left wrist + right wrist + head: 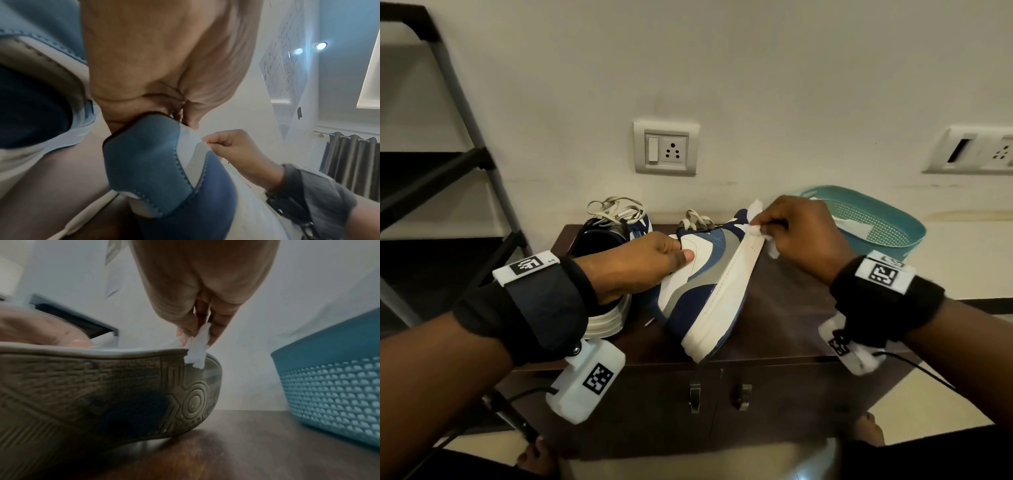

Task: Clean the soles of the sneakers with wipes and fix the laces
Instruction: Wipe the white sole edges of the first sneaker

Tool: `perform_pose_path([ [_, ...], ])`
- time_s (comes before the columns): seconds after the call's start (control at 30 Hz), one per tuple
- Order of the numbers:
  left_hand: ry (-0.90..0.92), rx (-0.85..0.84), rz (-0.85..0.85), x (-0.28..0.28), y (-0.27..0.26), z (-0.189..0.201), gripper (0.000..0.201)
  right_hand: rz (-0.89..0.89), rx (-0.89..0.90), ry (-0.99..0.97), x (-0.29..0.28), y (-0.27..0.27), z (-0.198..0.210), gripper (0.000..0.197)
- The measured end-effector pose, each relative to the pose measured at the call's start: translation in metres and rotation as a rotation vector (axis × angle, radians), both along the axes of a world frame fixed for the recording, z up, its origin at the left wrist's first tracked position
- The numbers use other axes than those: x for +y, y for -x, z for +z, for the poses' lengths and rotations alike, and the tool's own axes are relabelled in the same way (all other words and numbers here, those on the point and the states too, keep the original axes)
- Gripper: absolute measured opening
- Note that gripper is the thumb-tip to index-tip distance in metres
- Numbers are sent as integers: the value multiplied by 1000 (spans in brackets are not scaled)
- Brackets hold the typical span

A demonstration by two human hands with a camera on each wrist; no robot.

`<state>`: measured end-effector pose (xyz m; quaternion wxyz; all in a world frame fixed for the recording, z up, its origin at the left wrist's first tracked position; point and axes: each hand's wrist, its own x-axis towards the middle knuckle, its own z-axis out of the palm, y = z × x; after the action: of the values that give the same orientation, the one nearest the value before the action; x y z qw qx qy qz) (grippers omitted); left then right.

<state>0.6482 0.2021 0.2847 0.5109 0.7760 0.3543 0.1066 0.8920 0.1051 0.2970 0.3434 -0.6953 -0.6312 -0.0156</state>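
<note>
**Wiping the Edge of a Blue and White Shoe**

Sneaker [709, 274] in blue, white and grey sits in the middle of the head view. It is tipped on its side on a dark brown cabinet [784, 308], with its white sole edge turned to the right of the frame. In the right wrist view the sole [102, 386] fills the lower left of the frame and shows a bumpy pattern with round rings near one end.

A small white wipe [756, 229] touches the top end of the sole edge. The right hand [804, 236] pinches this wipe between the thumb and bent fingers. In the right wrist view the wipe [198, 350] hangs down from the fingertips [213, 331] onto the rim of the sole.

The left hand [640, 270] grips the shoe at its opening, with the thumb lying on the white side panel and the fingers tucked inside. Both wrists wear black bands with white camera boxes.

A second sneaker [613, 236] stands just behind the left hand, at the back left of the cabinet top. Its pale laces [616, 207] lie loose and looped on top.

A teal basket [873, 222] with small holes stands at the right of the frame, near the right hand. Something white lies inside it. A wall socket [666, 147] is on the wall above the shoes, and a dark shelf rack [448, 164] stands at the left edge.
</note>
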Motion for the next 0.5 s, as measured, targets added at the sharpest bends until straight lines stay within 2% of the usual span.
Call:
perform_pose_path([
  [0.07,-20,1,-4,-5,-1,3,62,-83,108,45,14,-10,3,12],
  [0.13,-41,1,-19,-8,-2,4,75,-135,168,60,22,-15,3,14],
  [0.23,-48,2,-23,-10,-5,5,80,-149,98,38,19,-9,2,20],
  [0.3,-37,0,-27,-9,-6,4,88,-81,10,26,11,2,-1,22],
  [0.43,-36,-3,-16,-5,-4,1,76,91,-60,13,-10,16,-6,22],
  [0.5,-49,-5,-28,-5,-4,1,77,84,-59,-12,-11,10,-7,24],
])
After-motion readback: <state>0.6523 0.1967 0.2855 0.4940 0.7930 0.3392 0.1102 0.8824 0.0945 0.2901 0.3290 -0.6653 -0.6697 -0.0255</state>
